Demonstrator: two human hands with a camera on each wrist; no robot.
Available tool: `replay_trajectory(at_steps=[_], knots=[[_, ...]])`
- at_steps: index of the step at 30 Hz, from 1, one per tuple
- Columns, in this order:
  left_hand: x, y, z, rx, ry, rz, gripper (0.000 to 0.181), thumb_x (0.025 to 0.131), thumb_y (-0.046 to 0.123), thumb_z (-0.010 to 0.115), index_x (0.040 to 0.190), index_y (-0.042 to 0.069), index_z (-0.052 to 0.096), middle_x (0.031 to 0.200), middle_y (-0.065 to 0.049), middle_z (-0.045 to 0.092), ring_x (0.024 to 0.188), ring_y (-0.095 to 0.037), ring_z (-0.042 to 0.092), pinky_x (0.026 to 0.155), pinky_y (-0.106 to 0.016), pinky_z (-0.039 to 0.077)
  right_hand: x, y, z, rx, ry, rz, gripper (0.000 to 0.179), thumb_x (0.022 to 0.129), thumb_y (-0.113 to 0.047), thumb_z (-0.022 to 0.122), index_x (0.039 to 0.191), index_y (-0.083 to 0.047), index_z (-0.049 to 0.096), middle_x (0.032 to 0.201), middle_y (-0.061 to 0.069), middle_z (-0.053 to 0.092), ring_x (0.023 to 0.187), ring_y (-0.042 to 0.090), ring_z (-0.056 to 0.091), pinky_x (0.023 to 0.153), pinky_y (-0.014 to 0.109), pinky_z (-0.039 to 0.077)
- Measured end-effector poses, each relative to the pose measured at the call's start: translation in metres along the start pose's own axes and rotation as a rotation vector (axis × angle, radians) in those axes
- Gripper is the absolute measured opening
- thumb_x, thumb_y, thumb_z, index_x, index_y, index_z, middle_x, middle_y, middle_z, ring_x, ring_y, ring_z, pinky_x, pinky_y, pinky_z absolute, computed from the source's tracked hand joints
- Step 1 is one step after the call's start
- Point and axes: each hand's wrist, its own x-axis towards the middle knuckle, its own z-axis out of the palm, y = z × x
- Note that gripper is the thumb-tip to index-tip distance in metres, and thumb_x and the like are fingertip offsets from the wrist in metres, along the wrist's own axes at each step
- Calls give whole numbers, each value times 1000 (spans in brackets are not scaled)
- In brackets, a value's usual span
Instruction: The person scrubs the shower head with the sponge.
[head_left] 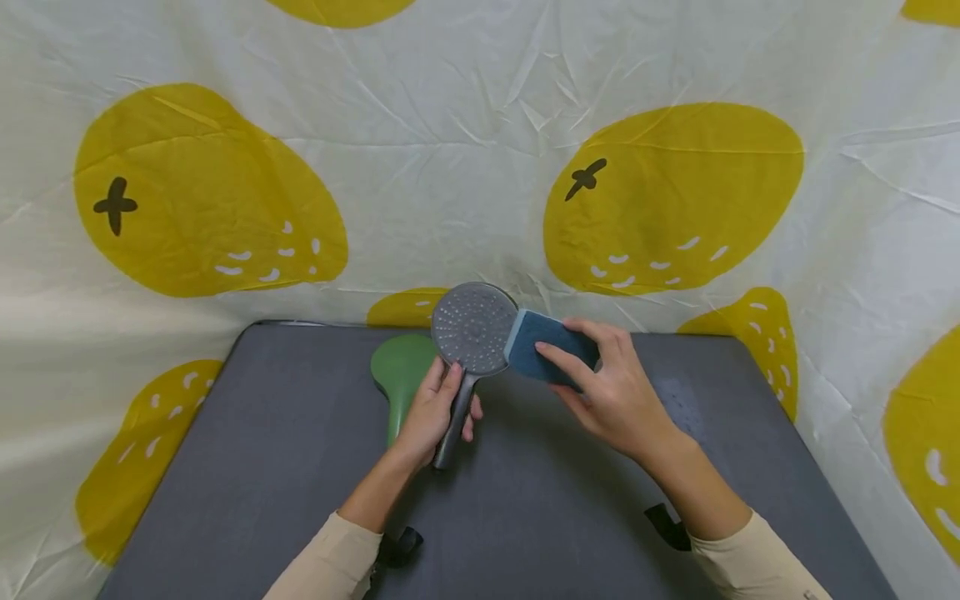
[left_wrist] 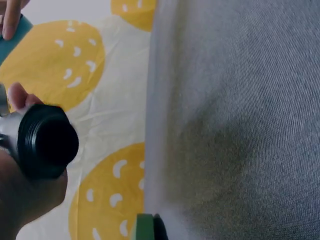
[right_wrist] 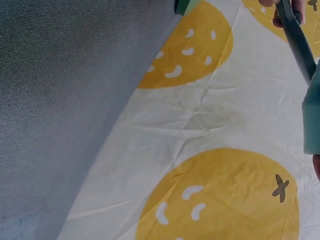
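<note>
My left hand (head_left: 433, 412) grips a grey shower head (head_left: 474, 327) by its handle, with the round nozzle face turned toward me. In the left wrist view the threaded end of the handle (left_wrist: 52, 142) pokes out of the fist. My right hand (head_left: 618, 387) pinches a blue sponge (head_left: 555, 348) between thumb and fingers. The sponge's lighter edge meets the right rim of the nozzle face. At the right wrist view's edge, part of the sponge (right_wrist: 312, 120) shows beside the shower head's handle (right_wrist: 296, 42). A green shower head (head_left: 403, 367) lies behind my left hand, its lower handle partly hidden.
The dark grey table (head_left: 300, 467) spreads beneath both hands. A white cloth with yellow lemon prints (head_left: 450, 183) hangs behind and at the sides of it. Near each sleeve a black strap (head_left: 667, 527) shows.
</note>
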Motion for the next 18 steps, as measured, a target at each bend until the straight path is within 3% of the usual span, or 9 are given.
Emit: replay_trajectory(at_steps=[4, 7, 12, 15, 18], knots=[[0, 2, -1, -60, -60, 37, 38, 111, 45, 42, 141, 22, 37, 79, -8, 70, 43, -15, 57, 41, -30, 51, 2, -3, -2, 0, 18, -3, 44, 110, -42, 47, 131, -11, 69, 135, 33, 54, 119, 48, 51, 97, 60, 43], [0, 2, -1, -99, -58, 46, 36, 112, 43, 39, 142, 23, 35, 83, -8, 70, 42, -16, 57, 39, -31, 51, 1, -5, -6, -4, 27, -3, 43, 109, -42, 48, 130, -11, 70, 135, 33, 54, 119, 48, 51, 96, 60, 43], [1, 4, 1, -134, 50, 53, 36, 112, 48, 32, 134, 20, 39, 75, -7, 66, 44, -17, 60, 42, -32, 53, -2, -5, -11, 5, 30, 10, 43, 109, -42, 49, 130, -10, 70, 136, 34, 53, 119, 49, 50, 95, 61, 42], [1, 5, 1, -130, 129, 69, 36, 112, 45, 33, 132, 16, 42, 77, -6, 67, 50, -17, 65, 50, -31, 57, -7, -2, -13, 7, 28, 25, 44, 109, -42, 49, 129, -9, 70, 135, 35, 53, 119, 50, 50, 93, 62, 42], [3, 6, -1, -82, 200, 101, 39, 113, 33, 39, 146, 12, 44, 109, -9, 72, 85, -8, 71, 79, -24, 59, -12, 1, -15, 6, 29, 36, 44, 109, -42, 50, 129, -8, 70, 134, 35, 53, 119, 51, 49, 91, 63, 42]])
